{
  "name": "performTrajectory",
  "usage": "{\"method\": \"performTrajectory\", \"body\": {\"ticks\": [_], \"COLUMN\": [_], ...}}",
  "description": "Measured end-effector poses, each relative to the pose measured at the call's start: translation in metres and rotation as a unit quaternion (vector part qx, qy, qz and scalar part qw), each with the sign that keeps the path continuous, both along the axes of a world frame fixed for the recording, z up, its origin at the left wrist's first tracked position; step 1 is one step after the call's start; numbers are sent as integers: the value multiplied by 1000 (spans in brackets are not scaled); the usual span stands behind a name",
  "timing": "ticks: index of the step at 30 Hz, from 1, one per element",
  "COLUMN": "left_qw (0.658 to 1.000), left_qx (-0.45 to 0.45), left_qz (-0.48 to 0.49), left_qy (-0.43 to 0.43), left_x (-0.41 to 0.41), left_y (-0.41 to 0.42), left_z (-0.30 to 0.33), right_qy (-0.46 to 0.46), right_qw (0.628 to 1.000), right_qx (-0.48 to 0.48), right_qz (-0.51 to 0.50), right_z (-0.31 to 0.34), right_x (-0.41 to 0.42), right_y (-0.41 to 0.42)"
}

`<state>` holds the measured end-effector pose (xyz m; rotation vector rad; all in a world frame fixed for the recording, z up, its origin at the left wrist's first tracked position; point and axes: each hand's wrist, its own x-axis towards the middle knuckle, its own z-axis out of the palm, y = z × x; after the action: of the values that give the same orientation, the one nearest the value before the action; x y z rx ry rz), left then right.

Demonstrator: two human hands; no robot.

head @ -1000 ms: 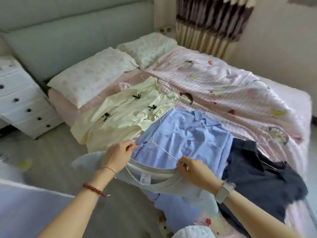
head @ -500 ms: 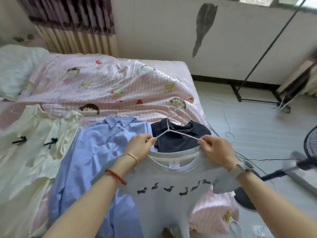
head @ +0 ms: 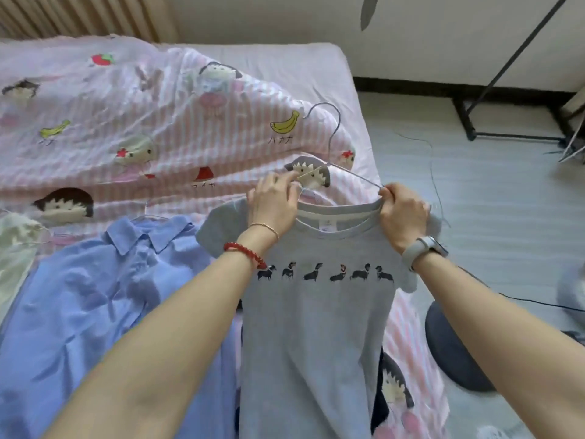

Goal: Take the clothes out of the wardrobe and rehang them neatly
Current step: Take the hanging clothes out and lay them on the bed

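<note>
**Grey tee held up on a wire hanger over the bed**

In the centre of the frame a grey tee [head: 316, 327] hangs from a thin wire hanger [head: 335, 144], its hook curving up against the pink striped quilt [head: 126, 122]. A row of small black dogs runs across the chest. The left hand [head: 273, 205] grips the tee's collar and the hanger's arm together at the left shoulder, fingers curled. The right hand [head: 402, 213] pinches the collar and the hanger's other arm at the right shoulder. The right sleeve covers the far end of the wire.

The tee is lifted clear, its lower part falling in front of the bed edge toward the bottom of the frame. A dark garment shows in a narrow strip just right of its hem.

At lower left a blue shirt [head: 95, 312] lies flat on the quilt, collar up. A pale cream garment [head: 12, 248] shows at the left edge beside it.

A red bead bracelet [head: 245, 253] and a thin gold one circle the left wrist; a watch [head: 422, 248] sits on the right. At upper right a black rack [head: 506, 90] stands on the floor.
</note>
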<state>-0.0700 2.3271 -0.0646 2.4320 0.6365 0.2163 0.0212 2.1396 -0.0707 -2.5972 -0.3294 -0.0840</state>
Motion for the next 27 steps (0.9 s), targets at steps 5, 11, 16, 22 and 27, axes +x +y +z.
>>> {"method": "performTrajectory", "body": {"ticks": [5,11,16,22,27], "left_qw": [981,952,935,943,972], "left_qx": [81,129,149,94,106], "left_qz": [-40,-114,-120,-123,18], "left_qy": [169,251,298,295,211], "left_x": [-5,-59,-64,-67,-132], "left_y": [-11,-25,-22,-3,38], "left_z": [-100,-188,-196,-155,-94], "right_qy": [77,113,142,198,196], "right_qw": [993,986,959,916,908], "right_qx": [-28,-113,-192,-247,-185], "right_qz": [82,43,153,247,320], "right_z": [-102,-156,-168,-149,-84], "right_x": [57,77,27,-33,-90], "right_y": [20,33,33,38,89]}}
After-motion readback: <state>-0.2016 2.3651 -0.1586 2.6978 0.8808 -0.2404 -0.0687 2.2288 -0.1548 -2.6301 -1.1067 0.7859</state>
